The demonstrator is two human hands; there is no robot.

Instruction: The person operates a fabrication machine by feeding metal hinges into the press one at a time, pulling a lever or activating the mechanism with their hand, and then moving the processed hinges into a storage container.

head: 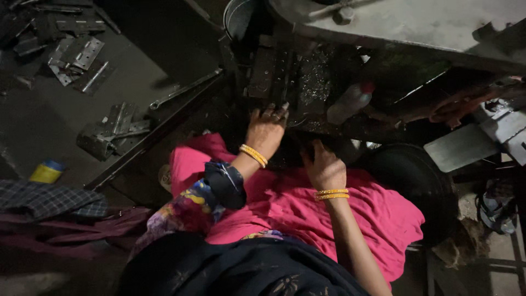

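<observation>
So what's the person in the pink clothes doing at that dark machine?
A person seated in pink clothes has both hands up at a dark metal machine. The left hand rests against the machine's front, fingers spread on the metal. The right hand is lower, at the machine's shadowed edge; whether it holds anything is too dark to tell. A plastic bottle with a red cap lies beside the hands. Flat metal hinges are scattered on the dark surface to the left.
</observation>
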